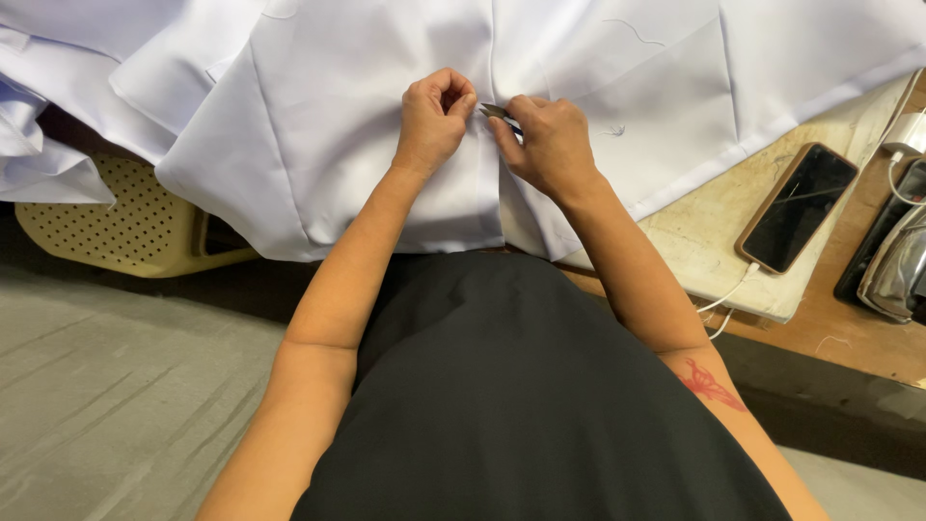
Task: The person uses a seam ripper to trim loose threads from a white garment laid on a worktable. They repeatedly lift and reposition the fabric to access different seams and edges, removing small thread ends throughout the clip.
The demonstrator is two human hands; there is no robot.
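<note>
Here the white garment [318,145] lies spread across the bench [704,241] and hangs over its near edge toward the person's lap, directly under both hands. The left hand [434,121] is curled closed, its fingertips pinching a small fold of the white cloth beside the central seam. The right hand [550,145] sits just to the right of it, nearly touching, closed around a small metal thread snip [497,112] whose pointed tip pokes out toward the left hand's fingers and rests on the fabric at the seam. So the cloth is under and between the two hands, and the snip lies in the narrow gap where they meet.

Counting: two hands, one snip, one white garment in the grip, with more white cloth bunched at the far left. One dark phone [797,206] in a tan case lies face up on the bench, well to the right of the hands, with one white cable [728,299] running from its lower end. One pale perforated plastic basket [125,227] sits on the floor below the cloth at left.
</note>
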